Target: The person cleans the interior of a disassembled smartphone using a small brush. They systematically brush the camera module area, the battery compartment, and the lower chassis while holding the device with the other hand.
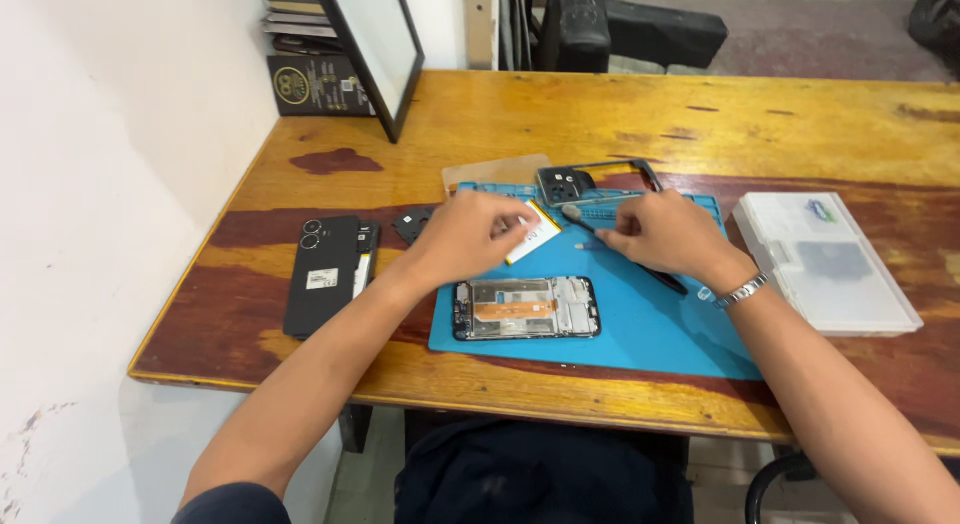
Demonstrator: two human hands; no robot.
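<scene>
An opened phone frame [527, 308] lies face down on a blue work mat [640, 329], its inner parts showing. Above it my left hand [468, 234] holds a flat white and yellow battery [535, 234] on the mat. My right hand [665, 234] grips a thin dark tool [578, 220] that points left toward the battery; a metal bracelet sits on that wrist. A black phone mid-frame with camera holes [580, 182] rests at the mat's far edge.
A black phone back cover [325, 272] and a small black part [412, 224] lie left of the mat. At the right sits a clear plastic parts box [825, 262]. A dark-framed panel [375, 49] leans against the wall, with books behind it.
</scene>
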